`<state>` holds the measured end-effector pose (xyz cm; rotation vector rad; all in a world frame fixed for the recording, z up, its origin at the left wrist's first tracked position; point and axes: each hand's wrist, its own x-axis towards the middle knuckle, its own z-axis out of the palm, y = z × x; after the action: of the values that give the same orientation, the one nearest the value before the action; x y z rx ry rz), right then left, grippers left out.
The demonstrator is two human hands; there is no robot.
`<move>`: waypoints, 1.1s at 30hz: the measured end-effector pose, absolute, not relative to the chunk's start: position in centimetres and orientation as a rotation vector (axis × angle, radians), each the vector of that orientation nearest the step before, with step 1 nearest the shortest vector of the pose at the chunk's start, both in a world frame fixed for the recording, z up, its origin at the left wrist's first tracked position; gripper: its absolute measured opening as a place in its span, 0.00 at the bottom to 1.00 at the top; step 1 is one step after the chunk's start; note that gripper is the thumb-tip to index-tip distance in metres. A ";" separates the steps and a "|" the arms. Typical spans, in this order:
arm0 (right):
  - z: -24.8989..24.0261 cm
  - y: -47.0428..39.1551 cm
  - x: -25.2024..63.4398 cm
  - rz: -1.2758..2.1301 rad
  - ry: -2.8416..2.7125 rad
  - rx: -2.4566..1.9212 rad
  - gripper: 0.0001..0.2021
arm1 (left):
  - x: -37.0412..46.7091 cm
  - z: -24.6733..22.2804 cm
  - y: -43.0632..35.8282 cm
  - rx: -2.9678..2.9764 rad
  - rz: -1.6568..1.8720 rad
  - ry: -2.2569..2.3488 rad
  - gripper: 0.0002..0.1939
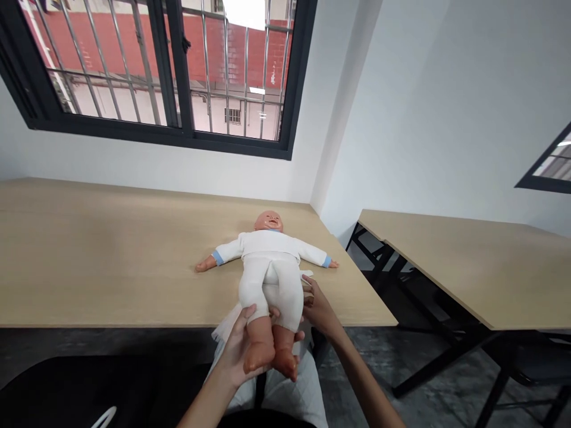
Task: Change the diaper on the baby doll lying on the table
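A baby doll (271,252) in a white outfit with blue cuffs lies face up on the wooden table, arms spread, with its legs over the front edge. My left hand (241,348) is wrapped round its lower legs from beneath, and the fingertips show between and beside them. At the doll's hip, on the right, my right hand (316,302) has curled fingers at a small white flap (307,273); the thumb is partly hidden. White fabric (228,322) hangs under the doll at the table edge, mostly covered by the legs.
The light wooden table (111,255) runs along the wall below a barred window (178,77). Across a gap on the right stands a second table (468,255) with black legs. A black chair (66,392) is at the lower left.
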<state>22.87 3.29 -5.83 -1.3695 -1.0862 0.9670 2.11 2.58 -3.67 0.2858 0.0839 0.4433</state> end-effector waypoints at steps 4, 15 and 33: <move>-6.8 3.6 24.3 0.856 -1.142 -1.456 0.31 | 1.1 -5.0 2.1 0.212 0.493 0.227 0.23; -6.1 4.3 25.4 0.538 -1.156 -1.595 0.28 | -1.0 -2.8 0.9 0.538 0.325 0.458 0.34; -7.8 -4.3 9.7 -0.623 -1.872 -1.736 0.51 | -0.2 -5.2 14.2 2.158 0.687 1.365 0.20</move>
<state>9.73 -4.27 -7.83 -1.7363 -1.8720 -0.6227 -0.16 14.22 -5.16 2.1575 1.3653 0.6866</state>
